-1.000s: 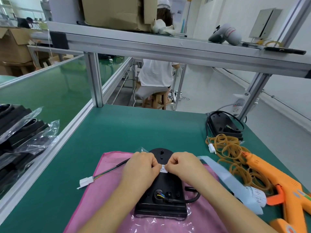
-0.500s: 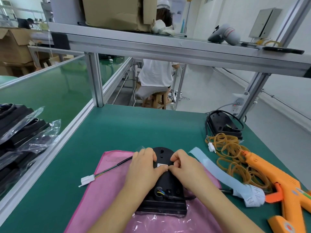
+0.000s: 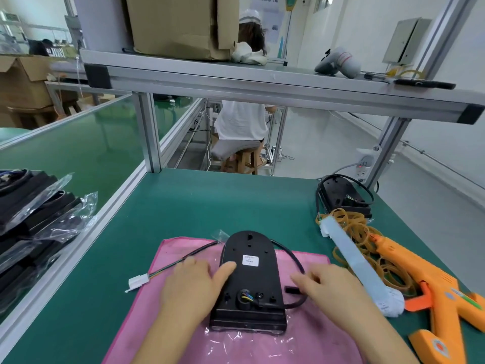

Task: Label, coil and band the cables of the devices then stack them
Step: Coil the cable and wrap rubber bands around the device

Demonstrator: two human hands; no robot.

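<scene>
A black device [image 3: 249, 282] lies back-up on a pink cloth [image 3: 301, 337], with a white label [image 3: 250, 260] stuck on its middle. Its black cable [image 3: 291, 254] loops round the right side and over the top, and ends in a white connector [image 3: 137, 282] at the left. My left hand [image 3: 194, 287] rests at the device's left edge, thumb on the housing. My right hand [image 3: 330, 287] hovers by the cable on the right, fingers loose. A second black device [image 3: 343, 198] with its cable sits at the back right.
A heap of rubber bands [image 3: 367, 248], a white strip of label backing [image 3: 359, 266] and an orange glue gun [image 3: 430, 290] lie at the right. Bagged black devices [image 3: 34, 219] are stacked at the left. An aluminium shelf [image 3: 262, 85] spans overhead. A person sits beyond the table.
Both hands pressed the label onto the device, then drew apart and back. The label now sits uncovered on the housing. The backing strip shifted right onto the rubber bands.
</scene>
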